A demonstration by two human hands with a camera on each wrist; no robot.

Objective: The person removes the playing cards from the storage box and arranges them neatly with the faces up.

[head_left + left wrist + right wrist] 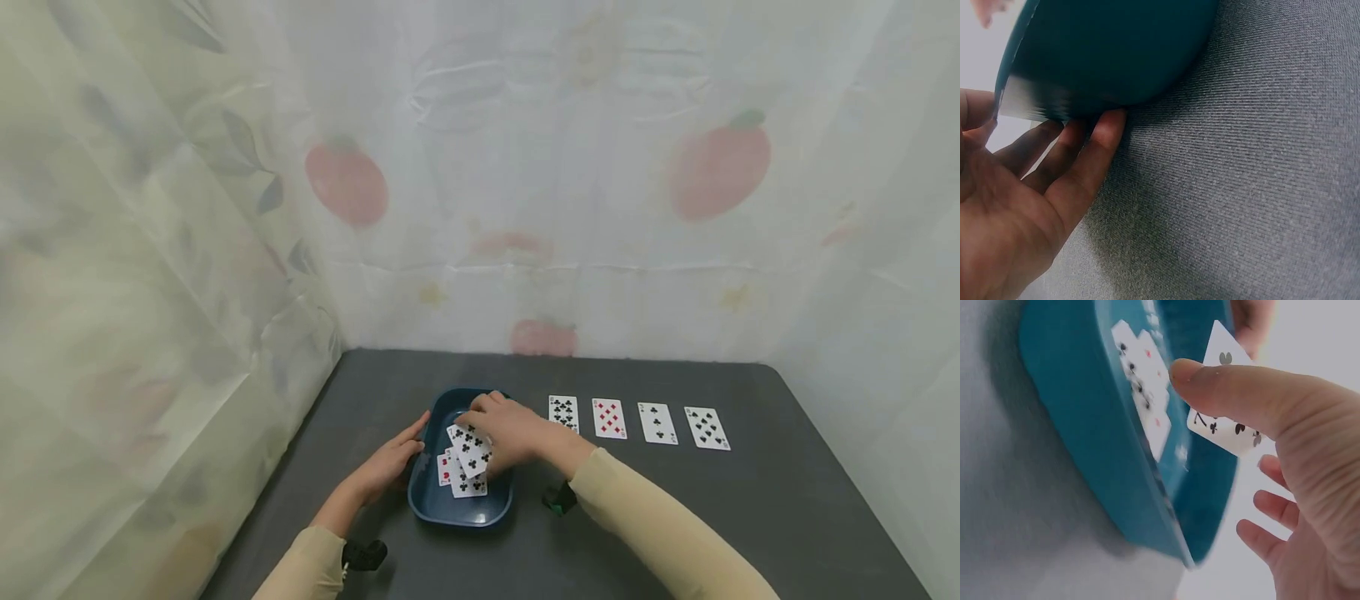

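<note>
My left hand (386, 467) lies open, fingers straight against the blue tray's (427, 500) nine o'clock wall. My right hand (506, 429) pinches a seven of clubs (471, 448) over the loose cards (459, 481) inside. At two o'clock, four cards (637, 422) lie in a row on the desk (787, 500).

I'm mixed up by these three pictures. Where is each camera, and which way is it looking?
Head: sits up high, looks forward and down at the table, tray, four cards in a row, both hands and sleeves.
Left wrist: sits low by the left hand, looks along its straight fingers touching the tray's outer wall.
Right wrist: sits by the right hand, looks past the thumb into the tray at a clubs card it pinches.
All three share the tray.
</note>
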